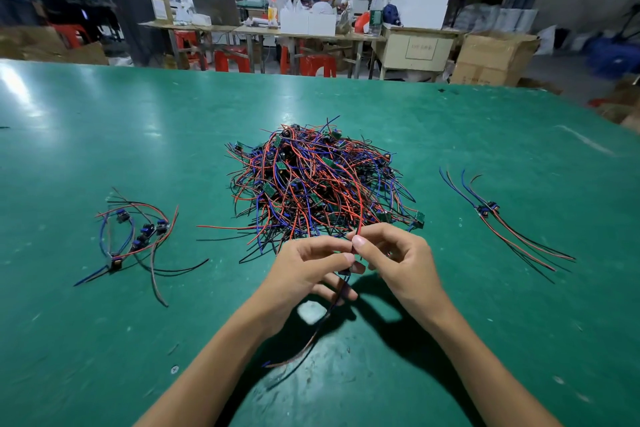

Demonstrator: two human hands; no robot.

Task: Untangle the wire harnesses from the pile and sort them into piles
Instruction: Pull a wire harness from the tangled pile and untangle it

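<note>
Head view, taken left to right with the big tangled heap of red, blue and black wire harnesses as landmark on the green counter. Well to the heap's left lies a small sorted group of harnesses with dark connectors. Just in front of the heap, the left hand has its grip pinched on one harness, whose wires trail down toward the person. The right hand pinches a red wire that arcs back into the heap. Well to the heap's right lie a few straightened harnesses. To do this step well, I judge the red wire should be drawn out slowly along its own length, with the harness held steady, so nothing else is dragged from the heap.
</note>
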